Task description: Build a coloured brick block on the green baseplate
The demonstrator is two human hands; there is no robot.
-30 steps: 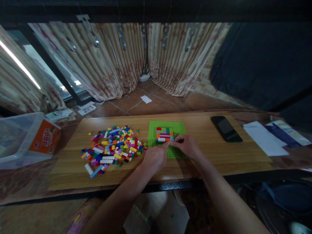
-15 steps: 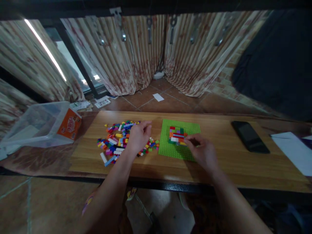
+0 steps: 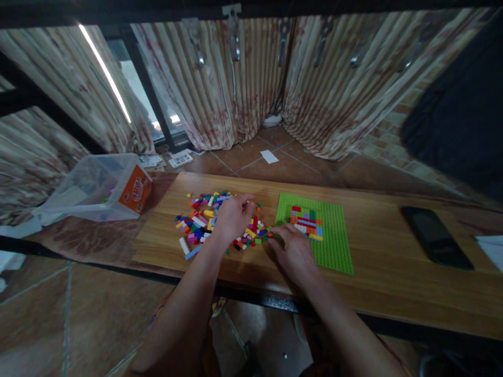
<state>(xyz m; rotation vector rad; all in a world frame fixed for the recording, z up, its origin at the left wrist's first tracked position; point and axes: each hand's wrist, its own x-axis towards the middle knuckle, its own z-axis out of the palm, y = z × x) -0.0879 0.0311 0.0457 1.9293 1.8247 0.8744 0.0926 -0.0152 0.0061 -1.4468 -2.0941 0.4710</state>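
Note:
My left hand (image 3: 232, 219) hovers over the heap of toy building bricks (image 3: 208, 214), its fingers loosely bent with a gap between thumb and forefinger. I see no brick in it. At the heap's right end, my right hand (image 3: 295, 252) has thumb and forefinger apart beside a few small bricks (image 3: 264, 232). Its wrist side partly covers the near left corner of the green studded baseplate (image 3: 336, 246). On that plate sits a flat block of joined bricks (image 3: 307, 222) in red, orange, white, blue, green and yellow.
A black phone (image 3: 436, 235) lies on the wooden tabletop (image 3: 377, 251) at the right, with white paper (image 3: 491, 248) beyond it. Left of the table stands a clear plastic bin (image 3: 92, 180) with an orange label. A dark padded shape (image 3: 456, 104) looms at upper right.
My right hand has left the joined bricks and moved left to the edge of the brick heap, its fingers parting. My left hand stays over the heap. The view has turned slightly left.

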